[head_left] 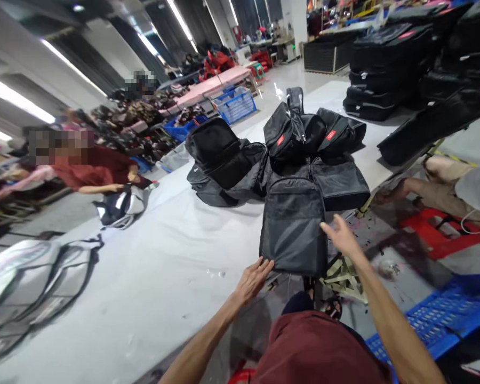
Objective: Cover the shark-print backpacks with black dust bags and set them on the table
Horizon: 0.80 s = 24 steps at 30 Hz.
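A black backpack (294,229) lies at the near edge of the white table, its front panel facing up. My left hand (254,280) rests with stretched fingers on its lower left corner; the thumb is hard to make out. On the other side, my right hand (342,237) is open, thumb and fingers apart, with a fingertip at the bag's right edge. Just behind lie more black bags: one (340,181) to the right, one (220,154) to the left, and others with red labels (331,135) farther back.
Tall stacks of black bags (384,69) stand at the back right. Grey-and-black bags (40,288) lie on the table (152,277) at left, where a person in a red top (100,165) handles another bag. A blue crate (444,314) and a red stool (432,234) are on the right.
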Each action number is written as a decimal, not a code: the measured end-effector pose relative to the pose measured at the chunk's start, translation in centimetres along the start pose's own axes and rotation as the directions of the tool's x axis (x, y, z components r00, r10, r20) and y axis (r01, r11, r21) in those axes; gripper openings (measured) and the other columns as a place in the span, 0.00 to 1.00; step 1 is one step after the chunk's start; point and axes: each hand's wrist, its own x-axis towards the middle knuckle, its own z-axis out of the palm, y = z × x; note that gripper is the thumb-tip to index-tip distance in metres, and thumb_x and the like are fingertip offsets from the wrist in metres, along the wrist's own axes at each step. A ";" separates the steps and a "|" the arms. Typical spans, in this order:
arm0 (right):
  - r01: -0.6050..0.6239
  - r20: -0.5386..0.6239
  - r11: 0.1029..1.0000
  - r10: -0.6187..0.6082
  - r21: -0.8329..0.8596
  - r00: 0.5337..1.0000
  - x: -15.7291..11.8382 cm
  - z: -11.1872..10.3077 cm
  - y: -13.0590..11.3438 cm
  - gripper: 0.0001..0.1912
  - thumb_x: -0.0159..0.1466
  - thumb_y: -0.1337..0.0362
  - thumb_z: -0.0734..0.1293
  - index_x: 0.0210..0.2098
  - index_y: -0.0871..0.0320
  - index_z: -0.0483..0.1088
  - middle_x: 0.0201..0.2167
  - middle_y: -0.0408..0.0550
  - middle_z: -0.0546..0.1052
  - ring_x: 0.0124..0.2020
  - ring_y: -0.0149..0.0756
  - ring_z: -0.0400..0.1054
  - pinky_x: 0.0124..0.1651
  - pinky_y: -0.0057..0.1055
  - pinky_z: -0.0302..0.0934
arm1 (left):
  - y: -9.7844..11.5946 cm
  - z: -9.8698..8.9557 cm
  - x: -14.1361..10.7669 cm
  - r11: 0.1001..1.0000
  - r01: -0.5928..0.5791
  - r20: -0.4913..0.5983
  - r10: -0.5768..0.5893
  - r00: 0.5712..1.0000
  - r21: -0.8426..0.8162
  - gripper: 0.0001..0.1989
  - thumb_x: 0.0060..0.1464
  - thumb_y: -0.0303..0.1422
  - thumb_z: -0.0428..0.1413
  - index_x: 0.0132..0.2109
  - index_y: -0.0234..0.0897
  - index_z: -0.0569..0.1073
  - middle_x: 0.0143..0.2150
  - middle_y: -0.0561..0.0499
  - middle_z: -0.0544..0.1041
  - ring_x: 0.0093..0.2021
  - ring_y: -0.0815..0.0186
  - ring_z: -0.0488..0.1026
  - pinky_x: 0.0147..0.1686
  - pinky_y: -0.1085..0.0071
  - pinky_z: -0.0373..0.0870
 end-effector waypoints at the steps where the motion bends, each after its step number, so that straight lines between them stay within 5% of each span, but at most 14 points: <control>1: -0.055 0.042 0.995 0.058 -0.082 0.997 0.1 1.4 0.2 0.54 0.68 0.34 0.73 0.81 0.59 0.59 0.76 0.67 0.70 0.74 0.57 0.69 0.74 0.49 0.66 | 0.8 0.9 -1.4 1.000 0.027 0.038 -0.026 0.999 -0.009 0.38 0.65 0.17 0.51 0.78 0.45 0.72 0.73 0.42 0.78 0.77 0.51 0.71 0.72 0.55 0.75; 3: -0.171 0.078 0.946 0.199 -0.275 0.977 -0.1 4.3 1.0 0.54 0.68 0.35 0.71 0.80 0.65 0.59 0.72 0.71 0.74 0.70 0.58 0.73 0.70 0.47 0.68 | 2.1 2.7 -3.8 0.997 0.078 0.085 -0.075 0.994 -0.030 0.39 0.64 0.17 0.51 0.79 0.45 0.70 0.75 0.44 0.76 0.79 0.51 0.68 0.73 0.55 0.74; 5: -0.223 0.081 0.889 0.277 -0.400 0.957 -0.8 6.1 2.4 0.43 0.72 0.41 0.69 0.75 0.66 0.68 0.65 0.70 0.80 0.63 0.56 0.78 0.63 0.44 0.71 | 3.0 4.3 -5.6 0.989 0.128 0.113 -0.119 0.986 -0.072 0.39 0.65 0.19 0.50 0.79 0.45 0.71 0.76 0.45 0.75 0.80 0.51 0.66 0.74 0.54 0.73; 8: -0.195 0.120 0.863 0.279 -0.466 0.953 -2.1 6.7 4.2 0.23 0.75 0.52 0.66 0.57 0.62 0.82 0.51 0.61 0.87 0.54 0.50 0.81 0.53 0.37 0.71 | 3.8 6.6 -7.2 0.963 0.200 0.154 -0.173 0.973 -0.182 0.37 0.64 0.20 0.50 0.76 0.45 0.75 0.72 0.45 0.79 0.77 0.50 0.72 0.74 0.52 0.74; 12: -0.148 0.095 0.816 0.240 -0.558 0.966 -3.0 6.5 4.1 0.18 0.75 0.55 0.65 0.50 0.59 0.84 0.45 0.60 0.87 0.48 0.51 0.81 0.48 0.36 0.67 | 4.1 8.8 -8.3 0.919 0.274 0.130 -0.246 0.960 -0.284 0.38 0.60 0.20 0.54 0.73 0.51 0.78 0.69 0.47 0.82 0.75 0.49 0.74 0.72 0.51 0.77; 17: 0.009 0.105 0.810 0.065 -0.586 0.992 -3.2 7.3 -0.3 0.24 0.80 0.49 0.60 0.53 0.55 0.84 0.47 0.60 0.87 0.48 0.49 0.82 0.48 0.35 0.65 | 3.4 9.6 -9.2 0.898 0.260 0.029 -0.268 0.963 -0.355 0.37 0.60 0.22 0.55 0.72 0.55 0.79 0.69 0.51 0.82 0.73 0.50 0.76 0.72 0.55 0.77; 20: 0.168 0.072 0.843 -0.152 -0.511 0.986 -4.4 7.2 -3.9 0.29 0.81 0.46 0.57 0.57 0.54 0.84 0.46 0.58 0.88 0.45 0.49 0.83 0.49 0.36 0.68 | 2.7 9.6 -8.4 0.882 0.233 -0.068 -0.285 0.956 -0.410 0.33 0.64 0.24 0.54 0.71 0.53 0.80 0.68 0.51 0.84 0.73 0.51 0.76 0.72 0.52 0.77; 24: 0.367 -0.098 0.856 -0.427 -0.363 0.899 -6.9 6.6 -7.5 0.33 0.81 0.41 0.57 0.63 0.56 0.83 0.55 0.61 0.87 0.52 0.51 0.85 0.57 0.40 0.74 | 1.6 8.0 -3.8 0.788 0.325 -0.186 -0.478 0.859 -0.523 0.28 0.67 0.27 0.53 0.68 0.46 0.81 0.69 0.45 0.83 0.71 0.49 0.79 0.72 0.47 0.76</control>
